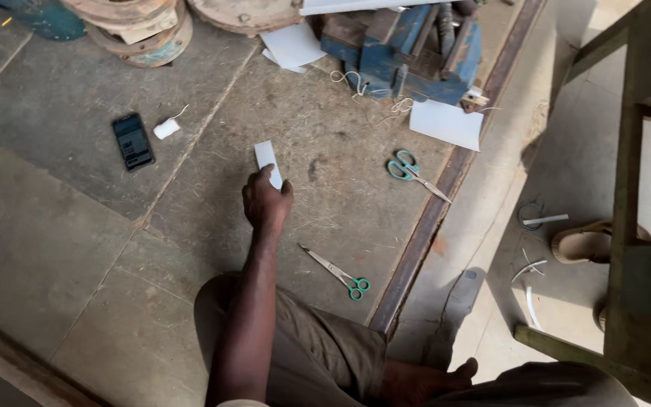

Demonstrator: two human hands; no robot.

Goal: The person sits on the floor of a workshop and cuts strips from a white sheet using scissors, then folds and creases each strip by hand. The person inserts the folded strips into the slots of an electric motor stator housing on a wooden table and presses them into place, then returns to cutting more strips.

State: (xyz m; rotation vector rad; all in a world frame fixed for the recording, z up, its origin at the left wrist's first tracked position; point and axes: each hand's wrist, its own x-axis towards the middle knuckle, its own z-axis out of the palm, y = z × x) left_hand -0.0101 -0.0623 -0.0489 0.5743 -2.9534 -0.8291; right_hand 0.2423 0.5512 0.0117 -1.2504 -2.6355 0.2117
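Note:
My left hand point(267, 202) reaches forward over the concrete floor, fingers closed on the lower end of a small white paper strip point(265, 156) that rests on the floor. A pair of green-handled scissors point(338, 273) lies just right of my forearm, and a second pair with teal handles point(413, 171) sits farther right. My bent leg in brown shorts point(318, 354) and a bare foot point(427, 380) are below. My right hand is out of view.
A black phone point(132, 141) and a white thread spool point(166, 129) lie to the left. At the top are a blue metal vise point(408, 45), white paper sheets point(446, 124) and stacked round wooden discs point(141, 30). At right are a wooden bench point(642, 226) and a sandal point(585, 245).

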